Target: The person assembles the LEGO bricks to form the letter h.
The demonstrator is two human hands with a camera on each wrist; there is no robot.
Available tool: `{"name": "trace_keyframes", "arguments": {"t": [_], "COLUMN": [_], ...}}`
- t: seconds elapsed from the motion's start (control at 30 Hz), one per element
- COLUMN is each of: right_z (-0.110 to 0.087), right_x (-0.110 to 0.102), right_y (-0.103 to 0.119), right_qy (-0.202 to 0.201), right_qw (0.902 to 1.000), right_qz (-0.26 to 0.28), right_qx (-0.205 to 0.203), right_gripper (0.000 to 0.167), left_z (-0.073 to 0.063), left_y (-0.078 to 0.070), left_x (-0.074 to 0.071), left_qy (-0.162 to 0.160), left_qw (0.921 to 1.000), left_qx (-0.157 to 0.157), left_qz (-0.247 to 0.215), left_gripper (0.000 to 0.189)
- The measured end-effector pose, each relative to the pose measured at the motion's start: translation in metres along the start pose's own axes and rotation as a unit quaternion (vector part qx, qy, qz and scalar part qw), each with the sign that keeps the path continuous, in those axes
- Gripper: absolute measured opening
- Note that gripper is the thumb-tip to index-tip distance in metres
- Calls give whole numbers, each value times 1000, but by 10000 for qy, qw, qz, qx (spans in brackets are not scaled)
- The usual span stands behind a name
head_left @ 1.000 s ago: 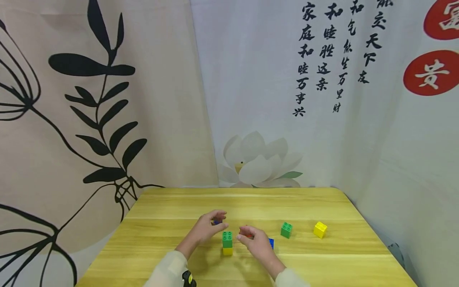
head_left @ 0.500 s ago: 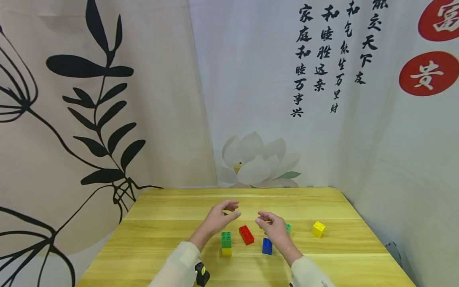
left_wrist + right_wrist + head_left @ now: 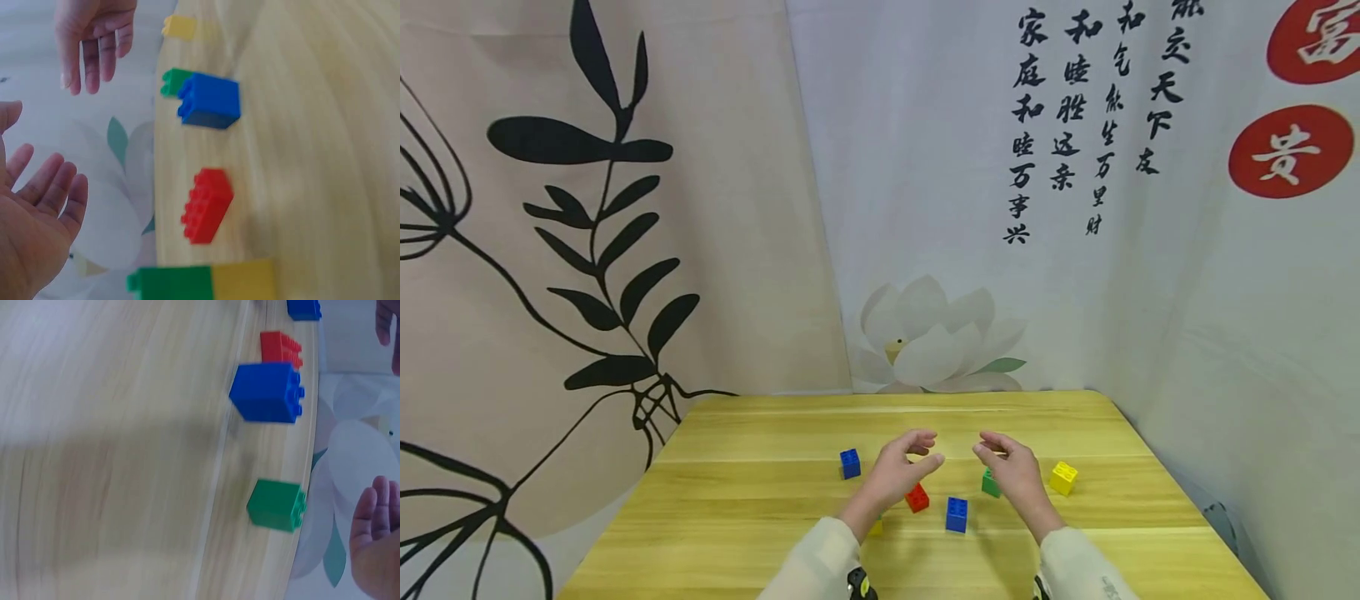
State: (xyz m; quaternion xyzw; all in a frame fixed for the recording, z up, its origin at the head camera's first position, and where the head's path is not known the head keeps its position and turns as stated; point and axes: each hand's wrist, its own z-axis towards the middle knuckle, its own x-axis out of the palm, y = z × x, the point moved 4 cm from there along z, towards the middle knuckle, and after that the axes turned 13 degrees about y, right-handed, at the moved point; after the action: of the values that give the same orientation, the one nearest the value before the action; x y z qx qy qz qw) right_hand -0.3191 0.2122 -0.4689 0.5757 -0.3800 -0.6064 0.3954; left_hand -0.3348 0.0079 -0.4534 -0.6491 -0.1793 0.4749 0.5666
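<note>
Left hand [image 3: 898,470], right hand [image 3: 1018,473] shifted rightward; far blue brick [image 3: 850,464] uncovered

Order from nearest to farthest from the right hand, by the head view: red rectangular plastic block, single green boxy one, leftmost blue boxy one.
1. Green boxy plastic block: partly behind the right hand.
2. Red rectangular plastic block: farther left.
3. Blue boxy plastic block: leftmost, past the left hand.
</note>
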Motion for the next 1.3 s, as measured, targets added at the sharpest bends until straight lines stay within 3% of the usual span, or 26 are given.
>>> {"name": "trace_keyframes", "arguments": {"t": [0.3, 0.77, 1.0, 1.3], "right_z": [-3, -10, -9, -6], "right_x": [-19, -27, -25, -17], "right_y": [-18, -47, -58, -74], "right_qy": [-145, -49, 10, -22], "right_qw": [9997, 9988, 9970, 9966], "right_qz": [-81, -264, -307, -246], "right_qx": [153, 405, 717, 792], "right_gripper": [41, 50, 57, 54], "left_z": [-4, -18, -19, -14], "left_y": [18, 52, 63, 70], "left_x": [27, 50, 58, 61], "left_qy": [-67, 46, 16, 1], "left_qw": [9991, 9940, 9920, 9934], "left_qx": [-360, -824, -1051, -1028], "left_qz": [-224, -715, -697, -503], "left_gripper": [47, 46, 47, 46]}}
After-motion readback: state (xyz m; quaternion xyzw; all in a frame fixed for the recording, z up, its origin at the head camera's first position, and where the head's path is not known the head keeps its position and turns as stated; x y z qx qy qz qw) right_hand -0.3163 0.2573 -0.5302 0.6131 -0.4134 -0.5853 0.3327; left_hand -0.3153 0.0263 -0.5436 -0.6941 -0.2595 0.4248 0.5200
